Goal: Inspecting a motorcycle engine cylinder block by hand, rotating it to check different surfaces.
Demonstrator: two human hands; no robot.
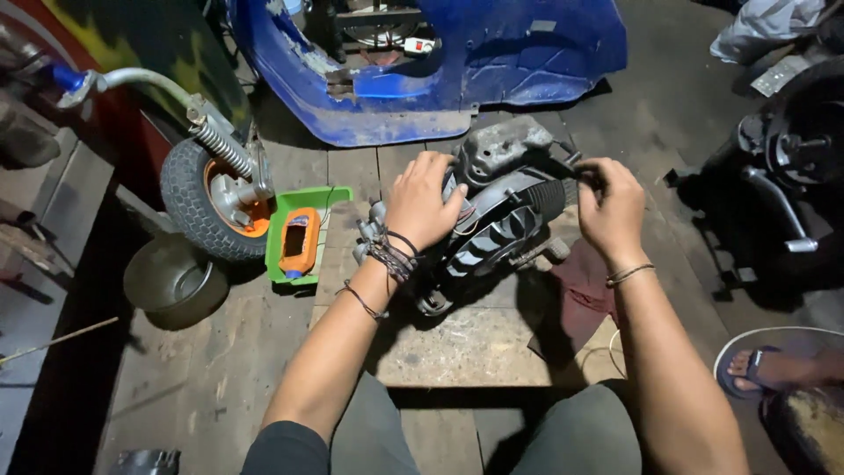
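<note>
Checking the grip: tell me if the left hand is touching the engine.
Touching. The head view shows the left hand lying palm-down on the engine, fingers spread over its top.
</note>
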